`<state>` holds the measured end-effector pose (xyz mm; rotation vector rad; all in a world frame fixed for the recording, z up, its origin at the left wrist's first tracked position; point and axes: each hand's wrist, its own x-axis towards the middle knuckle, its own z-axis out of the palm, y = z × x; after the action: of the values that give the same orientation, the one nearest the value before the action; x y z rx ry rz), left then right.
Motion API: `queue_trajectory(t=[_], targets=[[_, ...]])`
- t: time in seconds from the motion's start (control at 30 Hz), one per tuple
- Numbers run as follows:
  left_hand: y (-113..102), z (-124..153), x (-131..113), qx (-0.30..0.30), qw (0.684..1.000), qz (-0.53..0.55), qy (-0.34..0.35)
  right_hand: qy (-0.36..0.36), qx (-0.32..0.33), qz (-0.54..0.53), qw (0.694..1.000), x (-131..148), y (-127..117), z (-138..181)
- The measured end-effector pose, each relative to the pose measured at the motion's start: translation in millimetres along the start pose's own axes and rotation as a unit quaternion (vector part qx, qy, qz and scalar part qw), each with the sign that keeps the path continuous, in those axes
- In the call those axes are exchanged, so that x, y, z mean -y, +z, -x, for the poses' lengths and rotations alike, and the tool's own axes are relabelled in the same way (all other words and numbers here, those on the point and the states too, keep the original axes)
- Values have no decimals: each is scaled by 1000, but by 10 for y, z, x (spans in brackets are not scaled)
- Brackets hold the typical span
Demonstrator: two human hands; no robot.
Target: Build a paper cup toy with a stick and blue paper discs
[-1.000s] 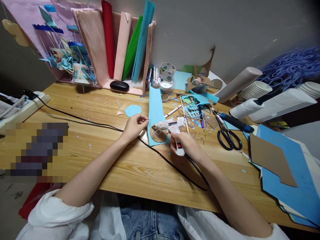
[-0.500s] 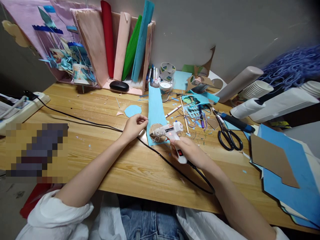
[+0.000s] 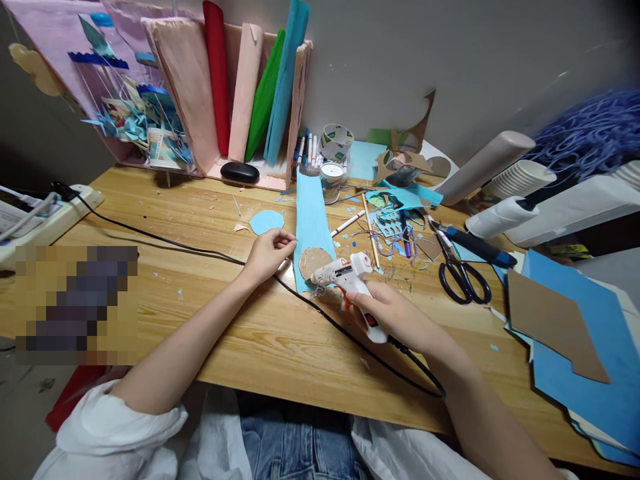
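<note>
My right hand [image 3: 393, 310] grips a white hot glue gun [image 3: 350, 277], nozzle pointing left at the near edge of a brown cardboard disc [image 3: 313, 260]. The disc lies on a long light blue paper strip [image 3: 310, 213] on the wooden table [image 3: 200, 220]. My left hand [image 3: 267, 253] rests with curled fingers on the left edge of that strip, pinching it. The gun's black cord [image 3: 345, 337] runs across the table toward me and under my left wrist toward the left.
Black scissors [image 3: 463, 273] and a blue-handled tool [image 3: 475, 243] lie to the right among paper scraps. Blue sheets with brown cardboard [image 3: 555, 313] sit far right. Paper rolls in a pink holder [image 3: 240, 93], markers [image 3: 306, 148], a tape roll [image 3: 336, 141] and a power strip [image 3: 50, 217] line the back and left.
My right hand has drawn the glue gun back toward me and a little right, off the cardboard disc, which now shows fully. My left hand stays put on the strip.
</note>
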<state>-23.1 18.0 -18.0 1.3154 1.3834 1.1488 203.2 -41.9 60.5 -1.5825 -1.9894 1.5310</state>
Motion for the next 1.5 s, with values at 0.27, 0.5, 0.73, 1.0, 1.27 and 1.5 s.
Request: queue_trajectory(t=[0.27,0.5,0.73,1.0,1.27,1.5], targets=[[1,5,-27,0,1000,8,-16,-22,-22,-50,998,-31,60,-40],[-2,4,-23,0,1000,-4,-4,-35,-37,-21,998,-43,135,-82],[0,12,-37,1,1000,-3,-6,-35,-45,12,998,-36,131,-44],[-4,5,-18,0,1000,4,-15,-25,-25,42,998,-12,14,84],[-27,-8,-13,2,1000,2,-22,17,-68,-40,997,-41,-168,102],[-193,-20,-168,-91,995,-42,6,-97,-110,-214,966,-5,-101,15]])
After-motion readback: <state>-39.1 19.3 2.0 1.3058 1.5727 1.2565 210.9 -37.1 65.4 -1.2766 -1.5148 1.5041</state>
